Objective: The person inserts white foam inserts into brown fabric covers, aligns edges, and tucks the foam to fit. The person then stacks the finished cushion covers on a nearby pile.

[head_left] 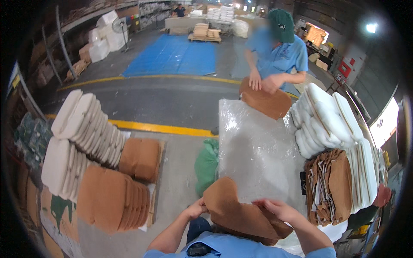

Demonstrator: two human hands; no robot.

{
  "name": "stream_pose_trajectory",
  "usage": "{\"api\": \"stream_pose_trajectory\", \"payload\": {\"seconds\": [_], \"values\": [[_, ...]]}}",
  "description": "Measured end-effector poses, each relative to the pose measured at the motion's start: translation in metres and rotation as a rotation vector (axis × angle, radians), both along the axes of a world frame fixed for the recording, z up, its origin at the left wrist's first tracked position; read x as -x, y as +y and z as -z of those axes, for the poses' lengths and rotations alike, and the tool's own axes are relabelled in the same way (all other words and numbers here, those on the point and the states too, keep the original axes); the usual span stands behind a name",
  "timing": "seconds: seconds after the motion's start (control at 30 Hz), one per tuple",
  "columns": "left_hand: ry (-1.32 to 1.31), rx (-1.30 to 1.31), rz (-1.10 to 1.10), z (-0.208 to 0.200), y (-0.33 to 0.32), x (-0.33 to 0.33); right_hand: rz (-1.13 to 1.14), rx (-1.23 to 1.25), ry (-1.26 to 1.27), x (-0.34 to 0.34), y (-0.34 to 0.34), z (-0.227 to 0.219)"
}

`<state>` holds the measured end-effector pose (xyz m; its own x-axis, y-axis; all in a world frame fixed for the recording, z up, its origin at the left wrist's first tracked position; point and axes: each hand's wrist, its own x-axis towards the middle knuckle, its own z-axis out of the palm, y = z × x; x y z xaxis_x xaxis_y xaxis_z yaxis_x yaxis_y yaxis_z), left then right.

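Grey plastic-covered tabletop [258, 150] is gleaming as, at its near end, a bent, brown, felt-like pad [232, 213] is sagging, left hand [197, 209] gripping its side, right hand [277, 210] lying across, grip unclear, so uneven support could be letting it slip, while a rumpled green plastic sack [207, 165] and a ragged brown-and-white felt-like pile [337, 189] are crowding the flanks.

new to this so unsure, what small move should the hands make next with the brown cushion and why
I'd probably ease the brown cushion flatter: it looks bent, with the left hand at its left edge and the right hand over its right part, and the plastic-covered table extends ahead.
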<state>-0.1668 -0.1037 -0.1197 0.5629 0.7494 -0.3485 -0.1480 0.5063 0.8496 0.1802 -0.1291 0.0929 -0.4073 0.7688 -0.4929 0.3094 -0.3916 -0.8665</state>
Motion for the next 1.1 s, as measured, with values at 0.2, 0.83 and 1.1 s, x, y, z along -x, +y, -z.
{"api": "stream_pose_trajectory", "payload": {"seconds": [0.2,0.83,1.1], "values": [[0.233,-0.143,0.217,-0.007,0.024,-0.007,0.080,-0.070,-0.133,-0.066,-0.102,-0.035],[0.421,-0.746,0.490,0.016,0.075,-0.032,0.332,-0.479,-0.498,-0.018,-0.094,-0.151],[0.325,-1.019,0.599,0.007,0.091,-0.036,0.513,-0.443,-0.712,-0.011,-0.126,-0.119]]}}
